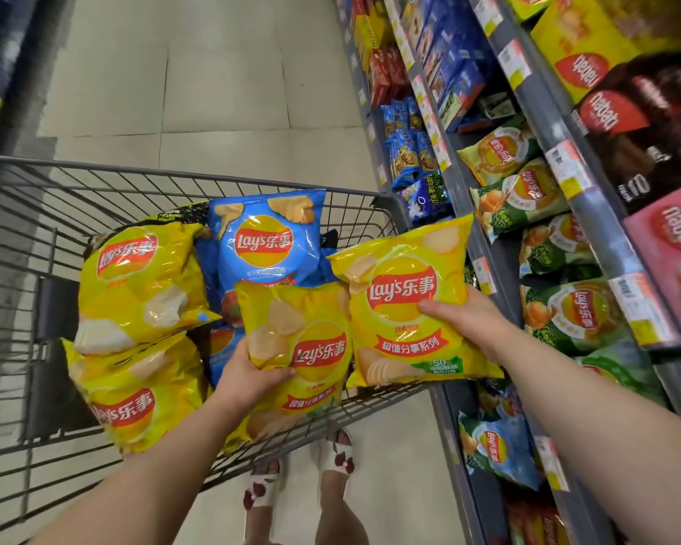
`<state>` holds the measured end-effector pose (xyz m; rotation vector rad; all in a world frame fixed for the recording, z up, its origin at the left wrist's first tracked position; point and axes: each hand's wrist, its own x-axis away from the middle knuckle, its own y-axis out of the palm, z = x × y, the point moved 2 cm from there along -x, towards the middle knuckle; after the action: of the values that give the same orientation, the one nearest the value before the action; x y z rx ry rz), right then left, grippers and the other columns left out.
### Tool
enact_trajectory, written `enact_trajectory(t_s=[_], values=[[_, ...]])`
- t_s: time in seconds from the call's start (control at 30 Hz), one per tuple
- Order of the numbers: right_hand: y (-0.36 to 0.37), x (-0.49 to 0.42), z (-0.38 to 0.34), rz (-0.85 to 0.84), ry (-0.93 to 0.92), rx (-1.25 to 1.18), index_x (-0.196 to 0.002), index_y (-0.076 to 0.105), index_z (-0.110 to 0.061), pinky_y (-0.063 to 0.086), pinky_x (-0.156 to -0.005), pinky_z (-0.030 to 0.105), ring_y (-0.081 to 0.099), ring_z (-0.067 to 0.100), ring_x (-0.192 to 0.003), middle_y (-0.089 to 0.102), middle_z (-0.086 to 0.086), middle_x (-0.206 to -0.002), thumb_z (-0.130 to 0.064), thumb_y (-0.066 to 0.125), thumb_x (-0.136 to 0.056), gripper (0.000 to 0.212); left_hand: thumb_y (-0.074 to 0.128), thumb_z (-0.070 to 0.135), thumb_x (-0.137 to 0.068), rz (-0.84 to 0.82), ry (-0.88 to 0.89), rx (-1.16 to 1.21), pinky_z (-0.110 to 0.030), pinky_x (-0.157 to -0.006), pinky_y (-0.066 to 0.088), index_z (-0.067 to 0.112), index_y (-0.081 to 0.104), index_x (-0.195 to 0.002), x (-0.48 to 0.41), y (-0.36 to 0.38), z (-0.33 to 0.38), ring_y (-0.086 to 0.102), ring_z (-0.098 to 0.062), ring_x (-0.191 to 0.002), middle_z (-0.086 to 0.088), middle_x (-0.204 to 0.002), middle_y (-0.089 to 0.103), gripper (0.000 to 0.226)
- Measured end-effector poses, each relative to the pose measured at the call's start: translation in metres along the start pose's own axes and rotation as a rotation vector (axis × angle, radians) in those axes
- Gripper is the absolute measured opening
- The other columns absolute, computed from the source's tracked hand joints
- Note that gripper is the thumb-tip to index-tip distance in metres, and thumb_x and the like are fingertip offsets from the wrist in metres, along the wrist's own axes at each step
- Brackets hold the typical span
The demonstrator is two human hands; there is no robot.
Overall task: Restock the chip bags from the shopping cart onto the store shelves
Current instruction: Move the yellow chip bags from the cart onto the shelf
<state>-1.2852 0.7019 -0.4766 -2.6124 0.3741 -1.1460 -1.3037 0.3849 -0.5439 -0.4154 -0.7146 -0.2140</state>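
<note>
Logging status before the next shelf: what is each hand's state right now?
Left hand: closed, holding a yellow chip bag.
Right hand: closed, holding a second yellow chip bag.

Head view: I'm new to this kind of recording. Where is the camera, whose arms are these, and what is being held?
The one picture comes from a camera worn on a person's head. It looks down at their own bare arms, and no robot is involved. The left hand grips the left yellow Lay's bag low over the shopping cart. The right hand grips the right yellow Lay's bag, which is raised nearer the store shelves on the right. A blue Lay's bag and other yellow bags lie in the cart. Green Lay's bags already lie on the shelves.
</note>
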Motion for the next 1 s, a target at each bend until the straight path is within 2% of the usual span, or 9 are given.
enact_trajectory(t_s=[0.2,0.33,0.47,0.53,0.67,0.73,0.87,0.93,1.0], values=[[-0.025,0.038,-0.014,0.146,-0.08,-0.108,-0.123,0.054,-0.019,0.052,-0.091,0.043,0.065,0.026,-0.099,0.066,0.007,-0.114,-0.025,0.08,-0.072,0.058,0.088,0.042,-0.044,0.0,0.094,0.055,-0.046,-0.098,0.048,0.022,0.045,-0.133,0.015,-0.005,0.04,0.057,-0.028,-0.112,-0.005,-0.125,0.06,0.101],[-0.04,0.073,-0.027,0.205,-0.123,-0.156,-0.117,0.056,-0.022,0.051,-0.09,0.041,0.064,0.024,-0.096,0.065,0.005,-0.111,-0.025,0.08,-0.072,0.051,0.088,0.021,-0.062,-0.06,0.16,0.094,-0.046,-0.093,0.051,0.018,0.047,-0.133,0.026,-0.017,0.072,0.06,-0.028,-0.109,-0.007,-0.123,0.061,0.082],[-0.05,0.111,-0.04,0.253,-0.154,-0.205,-0.128,0.052,-0.016,0.051,-0.086,0.038,0.064,0.022,-0.095,0.066,0.005,-0.115,-0.03,0.081,-0.07,0.067,0.09,0.031,-0.049,-0.12,0.242,0.097,-0.043,-0.085,0.055,0.017,0.052,-0.13,0.042,-0.035,0.101,0.065,-0.028,-0.103,-0.009,-0.117,0.067,0.091],[-0.052,0.135,-0.045,0.282,-0.172,-0.234,-0.13,0.052,-0.017,0.052,-0.081,0.036,0.065,0.022,-0.093,0.066,0.007,-0.118,-0.032,0.081,-0.07,0.068,0.089,0.021,-0.059,-0.14,0.273,0.092,-0.035,-0.077,0.055,0.014,0.051,-0.13,0.051,-0.044,0.116,0.066,-0.026,-0.097,-0.01,-0.116,0.067,0.081],[-0.055,0.183,-0.052,0.32,-0.215,-0.295,-0.12,0.056,-0.02,0.051,-0.062,0.028,0.066,0.016,-0.079,0.068,0.006,-0.102,-0.025,0.077,-0.076,0.049,0.08,0.005,-0.07,-0.186,0.337,0.122,-0.032,-0.069,0.051,0.011,0.051,-0.125,0.072,-0.057,0.144,0.064,-0.023,-0.082,-0.011,-0.109,0.066,0.062],[-0.057,0.206,-0.052,0.357,-0.245,-0.325,-0.113,0.057,-0.022,0.05,-0.06,0.026,0.065,0.014,-0.074,0.068,0.0,-0.091,-0.024,0.075,-0.077,0.04,0.077,0.003,-0.074,-0.241,0.367,0.136,-0.031,-0.064,0.05,0.011,0.052,-0.123,0.084,-0.062,0.156,0.063,-0.021,-0.077,-0.011,-0.1,0.066,0.056],[-0.062,0.25,-0.042,0.456,-0.294,-0.383,-0.114,0.055,-0.025,0.054,-0.073,0.034,0.066,0.018,-0.08,0.067,-0.002,-0.09,-0.026,0.077,-0.076,0.043,0.087,0.013,-0.058,-0.348,0.431,0.073,-0.043,-0.083,0.054,0.01,0.053,-0.128,0.104,-0.066,0.179,0.067,-0.031,-0.093,-0.017,-0.115,0.068,0.078],[-0.066,0.272,-0.034,0.509,-0.305,-0.409,-0.116,0.055,-0.024,0.054,-0.086,0.042,0.068,0.024,-0.089,0.069,0.002,-0.1,-0.028,0.078,-0.074,0.048,0.087,0.013,-0.053,-0.393,0.467,0.067,-0.04,-0.08,0.053,0.009,0.055,-0.127,0.115,-0.061,0.188,0.067,-0.03,-0.092,-0.017,-0.113,0.068,0.08],[-0.072,0.295,-0.025,0.572,-0.302,-0.426,-0.122,0.056,-0.022,0.054,-0.088,0.046,0.069,0.027,-0.093,0.07,0.006,-0.109,-0.031,0.081,-0.07,0.058,0.084,0.007,-0.063,-0.435,0.51,0.075,-0.037,-0.079,0.052,0.008,0.055,-0.127,0.131,-0.054,0.195,0.066,-0.028,-0.088,-0.016,-0.111,0.068,0.07]])
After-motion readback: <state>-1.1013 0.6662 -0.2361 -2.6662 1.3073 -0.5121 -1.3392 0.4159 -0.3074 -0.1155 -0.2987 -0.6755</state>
